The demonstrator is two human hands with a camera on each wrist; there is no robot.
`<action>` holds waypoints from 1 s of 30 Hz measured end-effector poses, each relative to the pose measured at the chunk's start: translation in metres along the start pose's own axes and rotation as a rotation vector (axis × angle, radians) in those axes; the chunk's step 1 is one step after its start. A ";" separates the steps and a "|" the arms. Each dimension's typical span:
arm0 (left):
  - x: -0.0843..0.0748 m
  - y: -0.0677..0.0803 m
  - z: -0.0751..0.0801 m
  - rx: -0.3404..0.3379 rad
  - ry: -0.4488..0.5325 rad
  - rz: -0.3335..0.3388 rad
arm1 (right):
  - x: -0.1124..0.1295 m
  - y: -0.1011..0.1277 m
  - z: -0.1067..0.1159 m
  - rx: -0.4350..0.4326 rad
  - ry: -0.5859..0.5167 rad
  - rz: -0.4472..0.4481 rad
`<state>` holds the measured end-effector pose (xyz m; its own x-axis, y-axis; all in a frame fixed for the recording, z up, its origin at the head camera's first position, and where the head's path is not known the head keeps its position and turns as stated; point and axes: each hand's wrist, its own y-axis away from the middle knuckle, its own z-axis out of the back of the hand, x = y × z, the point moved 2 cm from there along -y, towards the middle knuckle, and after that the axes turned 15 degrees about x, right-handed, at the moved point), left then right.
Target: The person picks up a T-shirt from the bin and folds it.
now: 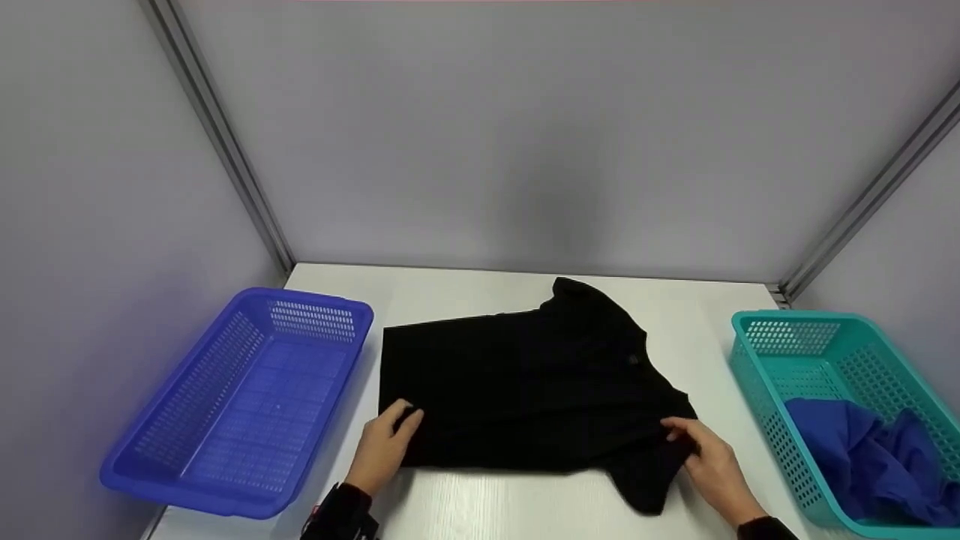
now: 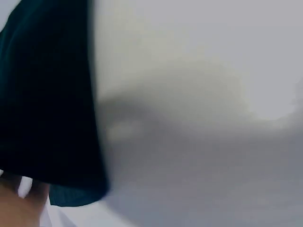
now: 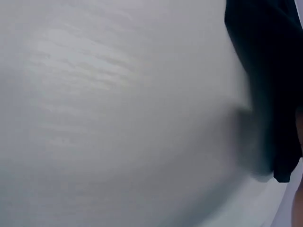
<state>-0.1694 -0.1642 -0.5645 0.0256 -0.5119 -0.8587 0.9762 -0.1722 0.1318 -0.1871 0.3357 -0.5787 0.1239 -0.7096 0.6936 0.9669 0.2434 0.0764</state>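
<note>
A black T-shirt (image 1: 532, 382) lies partly folded on the white table (image 1: 465, 292), a sleeve hanging out at the near right. My left hand (image 1: 390, 439) pinches the shirt's near left corner, thumb on top of the cloth. At the near right edge, above the sleeve, my right hand (image 1: 694, 446) grips the fabric with curled fingers. In the left wrist view the black cloth (image 2: 47, 104) fills the left side, blurred, over the table top. The right wrist view has the dark cloth (image 3: 265, 85) at its right edge, also blurred.
An empty blue basket (image 1: 247, 397) stands on the left of the table. On the right, a teal basket (image 1: 832, 397) holds a crumpled blue garment (image 1: 870, 457). Grey partition walls close in the back and both sides.
</note>
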 end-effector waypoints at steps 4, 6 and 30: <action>0.006 0.002 -0.003 -0.055 -0.165 0.050 | -0.004 -0.002 0.000 -0.001 0.052 0.009; 0.008 0.002 -0.007 -0.039 -0.222 0.077 | -0.008 -0.004 -0.002 0.088 0.079 0.012; -0.004 -0.048 -0.028 -0.028 -0.379 -0.197 | -0.010 -0.003 0.022 0.121 0.083 -0.202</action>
<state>-0.2104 -0.1305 -0.5813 -0.2378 -0.7459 -0.6222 0.9602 -0.2772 -0.0347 -0.1963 0.3566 -0.5706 -0.0463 -0.8028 0.5944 0.9409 0.1648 0.2959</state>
